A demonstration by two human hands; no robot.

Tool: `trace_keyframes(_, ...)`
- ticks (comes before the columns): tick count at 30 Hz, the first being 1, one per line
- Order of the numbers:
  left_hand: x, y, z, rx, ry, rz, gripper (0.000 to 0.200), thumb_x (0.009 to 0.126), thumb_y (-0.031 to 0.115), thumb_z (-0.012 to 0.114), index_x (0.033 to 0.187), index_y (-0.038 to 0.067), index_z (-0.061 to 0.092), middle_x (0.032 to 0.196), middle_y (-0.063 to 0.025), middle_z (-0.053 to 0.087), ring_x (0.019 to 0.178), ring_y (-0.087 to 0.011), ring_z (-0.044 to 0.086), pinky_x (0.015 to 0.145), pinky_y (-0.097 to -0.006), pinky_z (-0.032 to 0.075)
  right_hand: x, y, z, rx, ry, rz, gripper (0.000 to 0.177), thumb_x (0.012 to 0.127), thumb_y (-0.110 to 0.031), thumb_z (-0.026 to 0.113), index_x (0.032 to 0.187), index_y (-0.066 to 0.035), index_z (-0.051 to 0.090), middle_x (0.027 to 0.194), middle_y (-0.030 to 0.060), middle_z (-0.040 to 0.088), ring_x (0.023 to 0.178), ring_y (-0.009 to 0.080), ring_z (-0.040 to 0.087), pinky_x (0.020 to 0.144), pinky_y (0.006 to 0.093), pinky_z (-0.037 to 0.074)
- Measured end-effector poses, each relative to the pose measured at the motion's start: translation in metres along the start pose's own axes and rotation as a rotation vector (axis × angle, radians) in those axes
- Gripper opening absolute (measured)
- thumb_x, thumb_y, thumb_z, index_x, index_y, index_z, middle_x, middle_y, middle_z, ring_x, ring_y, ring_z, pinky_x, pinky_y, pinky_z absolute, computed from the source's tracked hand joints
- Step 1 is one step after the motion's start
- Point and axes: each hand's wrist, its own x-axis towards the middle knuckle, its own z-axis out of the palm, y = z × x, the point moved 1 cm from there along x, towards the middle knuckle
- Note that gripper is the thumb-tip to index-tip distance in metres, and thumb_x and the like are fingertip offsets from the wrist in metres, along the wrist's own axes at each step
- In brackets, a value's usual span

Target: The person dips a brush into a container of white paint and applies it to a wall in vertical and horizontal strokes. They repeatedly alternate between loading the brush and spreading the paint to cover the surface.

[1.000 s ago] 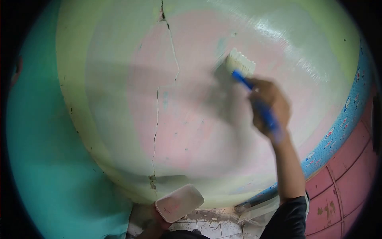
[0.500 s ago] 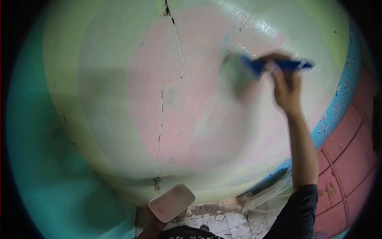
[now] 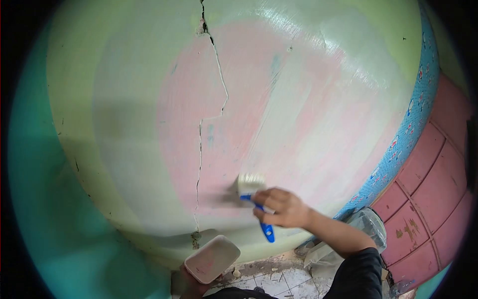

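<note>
My right hand (image 3: 281, 208) is closed around the blue handle of a wide paintbrush (image 3: 251, 183). Its pale bristles point up and meet the lower part of the wall (image 3: 298, 134), beside a soft shadow. White streaks of wet paint run slantwise over the pink patch there. Low in the view, my left hand (image 3: 191, 282) grips a rectangular plastic tub (image 3: 212, 259) from its left side. The tub is tilted, and pinkish white smears show inside it. Most of the left hand is hidden under the tub.
A jagged crack (image 3: 200, 144) runs down the wall left of the brush. Blue patterned trim (image 3: 393, 144) and a pink panelled surface (image 3: 418, 199) lie to the right. A clear plastic-lined bin (image 3: 371, 224) stands below them, near dirty white floor tiles (image 3: 274, 283). Teal wall is at left.
My right hand has swept the paintbrush down and to the left, from the upper right of the wall to its lower middle. The left hand and tub stay nearly in place.
</note>
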Motion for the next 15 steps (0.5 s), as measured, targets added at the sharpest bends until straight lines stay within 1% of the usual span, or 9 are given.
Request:
trace_keyframes(3, 0.002, -0.001, 0.0, 0.293, 0.063, 0.092, 0.055, 0.078, 0.017, 0.087, 0.126, 0.002, 0.065, 0.113, -0.0106, 0.072, 0.098, -0.0242, 0.073, 0.078, -0.0435, 0.062, -0.003, -0.001, 0.0, 0.145, 0.024, 0.1, 0.027, 0.076, -0.011, 0.075, 0.102, -0.009, 0.069, 0.115, 0.0173, 0.07, 0.103, 0.0338, 0.072, 0.083, 0.0414, 0.062)
trace_keyframes(4, 0.003, -0.001, 0.004, 0.378, 0.085, 0.116, 0.055, 0.074, 0.015, 0.09, 0.123, 0.002, 0.067, 0.11, -0.0097, 0.074, 0.096, -0.0219, 0.073, 0.077, -0.0416, 0.062, 0.002, 0.015, -0.017, 0.126, 0.037, 0.164, 0.029, 0.076, -0.011, 0.082, 0.102, -0.007, 0.07, 0.114, 0.0197, 0.072, 0.1, 0.0357, 0.073, 0.079, 0.0427, 0.062)
trace_keyframes(5, 0.002, 0.0, 0.008, 0.407, 0.097, 0.119, 0.056, 0.071, 0.013, 0.093, 0.12, 0.001, 0.069, 0.107, -0.0089, 0.075, 0.094, -0.0196, 0.073, 0.077, -0.0399, 0.062, 0.001, 0.038, -0.034, 0.113, 0.09, 0.229, 0.023, 0.08, -0.005, 0.072, 0.103, -0.006, 0.069, 0.115, 0.018, 0.07, 0.103, 0.0348, 0.072, 0.082, 0.0437, 0.061)
trace_keyframes(6, 0.001, 0.0, 0.015, 0.425, 0.106, 0.125, 0.055, 0.069, 0.012, 0.094, 0.117, 0.001, 0.07, 0.105, -0.0084, 0.075, 0.092, -0.0183, 0.074, 0.077, -0.0388, 0.062, 0.008, 0.065, -0.059, 0.071, 0.211, 0.229, 0.022, 0.084, 0.003, 0.067, 0.105, -0.004, 0.068, 0.114, 0.0182, 0.071, 0.102, 0.034, 0.072, 0.082, 0.041, 0.06)
trace_keyframes(7, 0.0, 0.0, 0.022, 0.442, 0.115, 0.131, 0.055, 0.067, 0.011, 0.095, 0.115, 0.0, 0.071, 0.103, -0.0078, 0.076, 0.091, -0.0169, 0.074, 0.077, -0.0377, 0.062, 0.018, 0.083, -0.091, 0.012, 0.322, 0.425, 0.022, 0.089, 0.007, 0.062, 0.109, -0.002, 0.067, 0.113, 0.0183, 0.071, 0.101, 0.0322, 0.072, 0.085, 0.037, 0.057)
trace_keyframes(8, -0.003, 0.0, 0.03, 0.445, 0.121, 0.144, 0.054, 0.067, 0.012, 0.095, 0.114, 0.0, 0.072, 0.102, -0.0075, 0.076, 0.091, -0.0165, 0.074, 0.077, -0.0372, 0.062, 0.026, 0.116, -0.111, -0.083, 0.499, 0.445, 0.016, 0.096, 0.006, 0.06, 0.11, 0.0, 0.065, 0.11, 0.0159, 0.072, 0.098, 0.0256, 0.071, 0.088, 0.0328, 0.055)
trace_keyframes(10, -0.001, 0.0, 0.026, 0.501, 0.127, 0.169, 0.053, 0.067, 0.014, 0.096, 0.113, -0.001, 0.072, 0.1, -0.007, 0.077, 0.09, -0.0163, 0.074, 0.078, -0.0362, 0.061, 0.059, 0.146, -0.162, 0.074, 0.793, 0.407, 0.012, 0.1, 0.004, 0.062, 0.112, 0.001, 0.066, 0.11, 0.0101, 0.072, 0.097, 0.0161, 0.068, 0.088, 0.0294, 0.053)
trace_keyframes(12, 0.008, -0.002, 0.005, 0.553, 0.119, 0.179, 0.056, 0.067, 0.014, 0.096, 0.115, 0.0, 0.071, 0.101, -0.0068, 0.077, 0.092, -0.017, 0.074, 0.079, -0.0362, 0.061, 0.08, 0.156, -0.187, 0.018, 0.927, 0.436, 0.013, 0.1, 0.005, 0.062, 0.111, 0.002, 0.066, 0.109, 0.0112, 0.072, 0.098, 0.017, 0.068, 0.09, 0.0296, 0.053)
trace_keyframes(15, 0.006, -0.004, -0.012, 0.45, 0.066, 0.183, 0.066, 0.068, 0.017, 0.095, 0.126, 0.002, 0.066, 0.114, -0.0085, 0.073, 0.101, -0.0208, 0.072, 0.083, -0.0415, 0.061, 0.062, 0.142, -0.153, -0.289, 0.871, 0.351, 0.016, 0.101, 0.001, 0.066, 0.117, 0.001, 0.065, 0.111, 0.0129, 0.073, 0.102, 0.0193, 0.069, 0.095, 0.0331, 0.053)
